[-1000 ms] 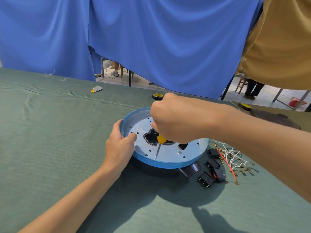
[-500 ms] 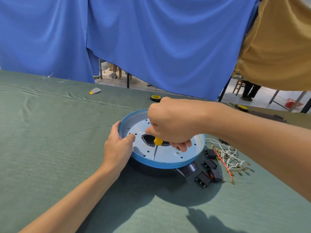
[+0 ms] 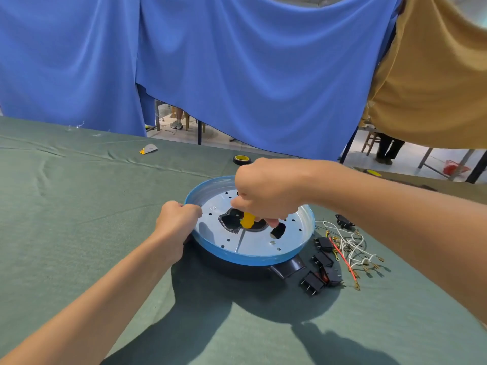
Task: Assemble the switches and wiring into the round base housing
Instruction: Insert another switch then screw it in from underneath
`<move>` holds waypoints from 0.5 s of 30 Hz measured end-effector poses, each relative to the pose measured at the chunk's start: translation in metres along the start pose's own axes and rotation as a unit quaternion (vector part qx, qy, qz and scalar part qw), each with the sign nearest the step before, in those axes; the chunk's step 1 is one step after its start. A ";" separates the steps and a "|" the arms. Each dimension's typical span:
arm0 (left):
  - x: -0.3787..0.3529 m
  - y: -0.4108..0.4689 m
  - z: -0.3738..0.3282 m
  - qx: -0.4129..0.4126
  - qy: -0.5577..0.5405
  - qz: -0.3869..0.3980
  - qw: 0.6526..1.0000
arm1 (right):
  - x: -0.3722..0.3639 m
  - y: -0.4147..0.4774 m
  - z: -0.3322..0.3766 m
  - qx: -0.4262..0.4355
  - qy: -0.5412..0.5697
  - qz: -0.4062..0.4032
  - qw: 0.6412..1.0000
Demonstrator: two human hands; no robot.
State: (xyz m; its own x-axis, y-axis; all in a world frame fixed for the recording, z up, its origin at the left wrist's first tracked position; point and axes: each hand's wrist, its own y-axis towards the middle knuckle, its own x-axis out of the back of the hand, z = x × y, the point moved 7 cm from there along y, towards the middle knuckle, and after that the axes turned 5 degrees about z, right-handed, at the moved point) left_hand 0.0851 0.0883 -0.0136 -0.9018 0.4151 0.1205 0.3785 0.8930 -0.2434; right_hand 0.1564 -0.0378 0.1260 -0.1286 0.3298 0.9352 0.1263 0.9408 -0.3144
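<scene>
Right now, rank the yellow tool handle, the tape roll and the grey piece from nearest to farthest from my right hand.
1. The yellow tool handle, held in the right hand.
2. The tape roll, just behind the housing.
3. The grey piece, back left.

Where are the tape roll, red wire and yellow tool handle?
tape roll (image 3: 242, 158), head view, yellow top face.
red wire (image 3: 342, 255), head view, mid-length.
yellow tool handle (image 3: 247, 220), head view, exposed lower end.

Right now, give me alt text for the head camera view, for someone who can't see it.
A person's right hand grips a yellow-handled tool at the centre of a blue-rimmed round base housing while the left hand holds its rim. Black switches and loose wires lie beside it on green cloth.
</scene>
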 end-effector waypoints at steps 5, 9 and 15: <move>0.003 0.008 -0.012 0.022 0.014 0.028 0.999 | 0.008 -0.007 0.007 0.026 -0.066 0.023 0.997; 0.002 0.014 -0.017 0.037 0.064 0.049 0.996 | 0.015 -0.004 0.017 0.061 -0.107 -0.086 0.989; -0.006 0.022 -0.019 0.062 0.123 0.048 0.989 | 0.007 0.000 -0.009 0.013 -0.016 -0.079 0.997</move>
State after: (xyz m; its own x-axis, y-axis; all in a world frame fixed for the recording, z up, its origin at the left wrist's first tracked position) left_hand 0.1024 0.1089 -0.0013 -0.7796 0.5399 0.3174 0.4174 0.8258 -0.3793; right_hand 0.1642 -0.0361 0.1337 -0.1754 0.1797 0.9680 0.0774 0.9827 -0.1684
